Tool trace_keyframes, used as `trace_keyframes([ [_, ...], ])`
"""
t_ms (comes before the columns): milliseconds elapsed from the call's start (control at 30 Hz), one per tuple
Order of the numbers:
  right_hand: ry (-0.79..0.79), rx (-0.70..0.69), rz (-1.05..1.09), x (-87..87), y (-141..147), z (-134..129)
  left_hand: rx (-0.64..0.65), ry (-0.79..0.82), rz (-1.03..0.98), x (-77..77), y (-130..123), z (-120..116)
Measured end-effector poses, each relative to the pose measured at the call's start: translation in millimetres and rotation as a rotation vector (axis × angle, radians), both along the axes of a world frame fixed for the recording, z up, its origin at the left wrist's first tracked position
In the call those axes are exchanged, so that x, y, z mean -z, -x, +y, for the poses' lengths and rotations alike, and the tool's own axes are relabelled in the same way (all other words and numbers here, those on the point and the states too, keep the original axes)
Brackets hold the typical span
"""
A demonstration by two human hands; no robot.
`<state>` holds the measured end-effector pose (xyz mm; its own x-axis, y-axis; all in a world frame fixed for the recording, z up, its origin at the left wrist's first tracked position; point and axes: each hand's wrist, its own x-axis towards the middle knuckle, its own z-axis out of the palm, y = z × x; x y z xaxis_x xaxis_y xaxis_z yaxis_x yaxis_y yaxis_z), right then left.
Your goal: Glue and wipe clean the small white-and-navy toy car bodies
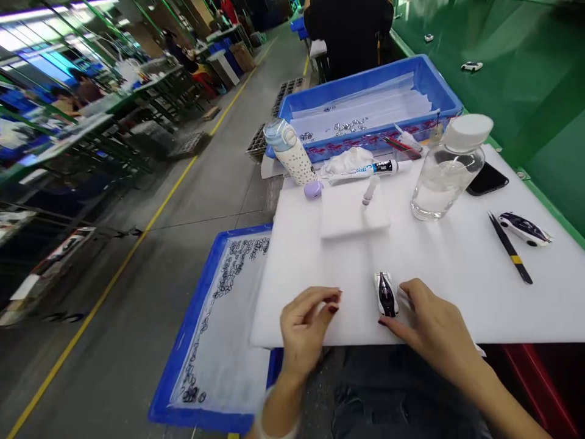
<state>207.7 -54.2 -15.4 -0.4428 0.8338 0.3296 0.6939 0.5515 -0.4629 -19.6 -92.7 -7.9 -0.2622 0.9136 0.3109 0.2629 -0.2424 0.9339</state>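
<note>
A small white toy car [386,296] with a black and dark red top lies on the white work board [292,262]. Around its rear and right side is my right hand [432,320], thumb at the rear end, index finger beside it with a slight gap; the fingers are apart. To the left of the car, my left hand [306,329] is closed in a pinch above the board's front edge. Whatever it may hold is too small to make out. Beyond the hands, a white block [351,213] carries a small pale upright piece [370,190].
Tweezers [509,247], another toy car [524,228], a black phone [488,178] and a clear jar [448,171] stand right. Behind are a glue tube [365,172], a dotted bottle [292,152] and a blue bin [365,79]. Low left, a blue tray [212,421] holds black rings.
</note>
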Motion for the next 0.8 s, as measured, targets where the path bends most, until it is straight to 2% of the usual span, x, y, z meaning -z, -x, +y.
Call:
trace_keyframes([
  [67, 0.109, -0.044, 0.067, -4.7, -7.8, -1.0, 0.012, 0.125, -0.495, 2.2, -35.1, -1.8],
  [100, 0.174, -0.053, 0.114, -7.4, -12.2, -2.1, 0.029, 0.184, -0.681, 3.1, -49.4, -1.2],
  [133, 0.232, -0.047, 0.166, -9.9, -16.5, -4.1, 0.041, 0.229, -0.821, 3.8, -60.6, 0.0],
  [200, 0.285, 0.021, 0.282, -13.5, -23.4, -10.1, 0.073, 0.283, -0.977, 4.7, -73.1, 2.2],
  [267, 0.218, 0.14, 0.402, -15.3, -25.6, -17.3, 0.107, 0.304, -1.039, 5.0, -75.2, 2.5],
  [333, 0.085, 0.167, 0.462, -17.1, -20.7, -22.0, 0.13, 0.32, -1.077, 4.4, -72.6, 1.0],
  [467, -0.074, -0.142, 0.391, -26.9, 8.5, -16.5, 0.085, 0.334, -1.094, 2.6, -70.1, -2.3],
  [600, -0.316, -0.18, 0.325, -39.0, 31.6, -6.1, 0.03, 0.316, -1.093, 2.9, -74.1, -3.2],
  [733, -0.331, -0.266, 0.222, -48.3, 14.4, -4.1, 0.077, 0.28, -1.078, 2.1, -76.3, -2.1],
  [800, -0.325, -0.176, 0.218, -49.8, -4.4, -3.1, 0.131, 0.258, -1.053, 0.6, -74.2, -1.5],
])
